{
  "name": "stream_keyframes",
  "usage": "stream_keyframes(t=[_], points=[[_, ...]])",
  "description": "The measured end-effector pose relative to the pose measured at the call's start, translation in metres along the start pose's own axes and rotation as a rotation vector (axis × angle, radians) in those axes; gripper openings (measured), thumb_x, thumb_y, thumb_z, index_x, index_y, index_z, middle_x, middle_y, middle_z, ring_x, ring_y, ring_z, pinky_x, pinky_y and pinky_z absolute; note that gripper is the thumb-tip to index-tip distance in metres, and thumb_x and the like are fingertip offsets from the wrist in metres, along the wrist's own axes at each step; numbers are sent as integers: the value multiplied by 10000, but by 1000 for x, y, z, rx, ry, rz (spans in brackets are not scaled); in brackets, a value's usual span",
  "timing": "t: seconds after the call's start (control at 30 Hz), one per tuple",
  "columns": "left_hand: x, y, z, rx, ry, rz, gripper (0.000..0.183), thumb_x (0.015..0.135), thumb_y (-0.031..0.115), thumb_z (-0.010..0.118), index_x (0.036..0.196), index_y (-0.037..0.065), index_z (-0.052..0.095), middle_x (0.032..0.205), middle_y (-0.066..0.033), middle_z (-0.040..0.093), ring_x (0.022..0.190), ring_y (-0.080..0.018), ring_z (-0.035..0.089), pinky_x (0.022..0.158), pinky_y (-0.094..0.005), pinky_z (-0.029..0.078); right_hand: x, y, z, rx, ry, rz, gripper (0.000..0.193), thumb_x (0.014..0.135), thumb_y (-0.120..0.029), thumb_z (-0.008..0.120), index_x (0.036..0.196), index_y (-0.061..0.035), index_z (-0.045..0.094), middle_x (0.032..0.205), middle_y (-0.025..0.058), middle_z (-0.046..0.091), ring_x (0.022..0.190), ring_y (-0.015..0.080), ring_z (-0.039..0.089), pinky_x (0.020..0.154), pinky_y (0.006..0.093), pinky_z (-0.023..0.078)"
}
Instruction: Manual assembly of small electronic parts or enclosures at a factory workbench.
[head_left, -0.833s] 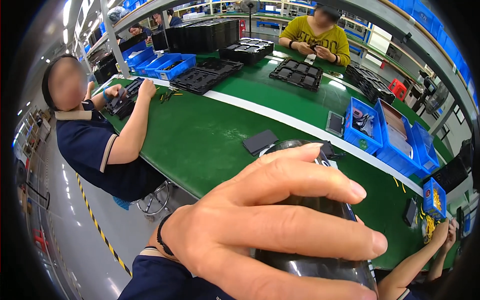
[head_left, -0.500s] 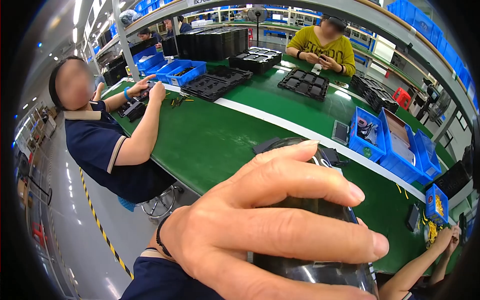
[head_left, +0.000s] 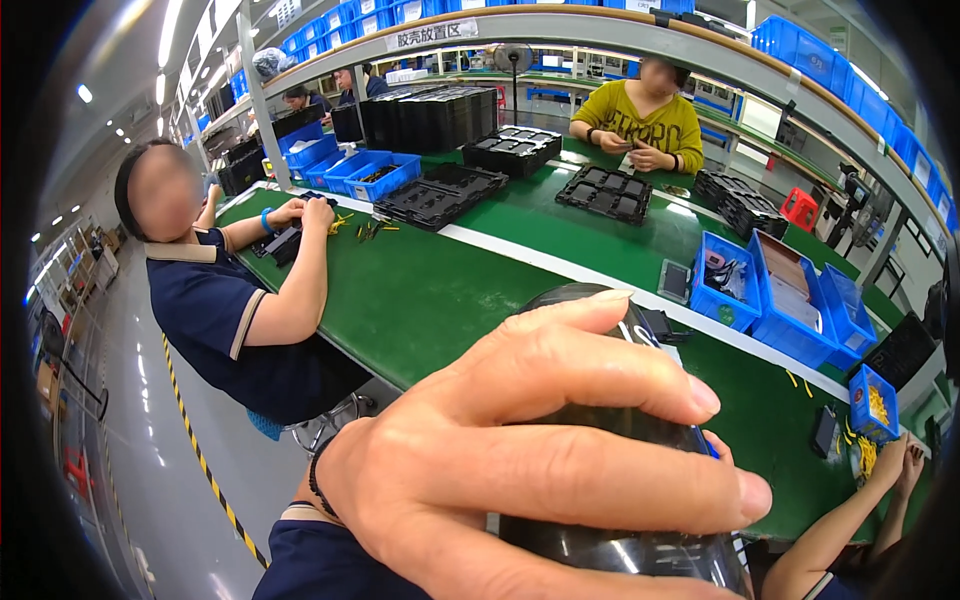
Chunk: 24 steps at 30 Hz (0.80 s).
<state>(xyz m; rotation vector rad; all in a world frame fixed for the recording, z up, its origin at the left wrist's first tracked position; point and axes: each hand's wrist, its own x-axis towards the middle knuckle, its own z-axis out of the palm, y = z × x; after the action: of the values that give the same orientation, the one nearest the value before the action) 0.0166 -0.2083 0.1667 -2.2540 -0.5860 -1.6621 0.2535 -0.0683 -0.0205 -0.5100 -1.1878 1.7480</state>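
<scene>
My left hand (head_left: 500, 450) fills the lower middle, its fingers curved over a dark, glossy, partly see-through rounded thing (head_left: 620, 545). Its kind is unclear, and the hand covers much of it. The thumb is out of sight. Past its right edge a fingertip (head_left: 717, 447) peeks out beside a small blue bit (head_left: 711, 449). That fingertip may belong to my right hand, whose rest is hidden, so its grip cannot be told. Behind the rounded thing, a small black part (head_left: 657, 325) lies on the green table (head_left: 430, 310).
A co-worker (head_left: 235, 290) sits at left, another (head_left: 640, 120) across the table. At lower right, another person's forearms (head_left: 840, 520) reach toward yellow pieces (head_left: 866, 458). Blue bins (head_left: 790, 320) line the right; black trays (head_left: 440, 195) lie farther back. A shelf beam (head_left: 500, 25) spans above.
My view has shifted slightly; my left hand keeps its hold. The co-worker at left has lowered the hands toward the table. The blue bit now shows beside the fingertip.
</scene>
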Motion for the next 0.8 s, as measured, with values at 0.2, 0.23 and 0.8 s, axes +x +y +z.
stream_keyframes(t=[0.2, 0.23, 0.8], points=[[5, 9, 0, 18, 11, -57, 196, 782, 169, 673, 945, 252, 604, 900, 2, 675, 859, -332, 619, 946, -557, 392, 1, 1, 1, 8, -21, -4, 636, 766, -204, 714, 1270, 32, 406, 1122, 201, 571, 708, 249, 650, 591, 347, 561], [5, 10, -1, 40, 23, -70, 225, 764, 159, 681, 939, 266, 590, 880, 37, 671, 852, -321, 621, 942, -571, 400, 1, 1, 0, 7, -26, -3, 632, 768, -205, 713, 1270, 30, 408, 1123, 200, 570, 713, 247, 650, 593, 346, 561], [54, -13, 2, 62, 0, 675, 313, 646, 120, 799, 918, 203, 670, 875, -111, 683, 780, -282, 615, 778, -389, 490, 0, -2, 1, 11, -48, -10, 526, 819, -131, 646, 1271, 18, 423, 1128, 188, 566, 736, 224, 641, 616, 322, 558]])
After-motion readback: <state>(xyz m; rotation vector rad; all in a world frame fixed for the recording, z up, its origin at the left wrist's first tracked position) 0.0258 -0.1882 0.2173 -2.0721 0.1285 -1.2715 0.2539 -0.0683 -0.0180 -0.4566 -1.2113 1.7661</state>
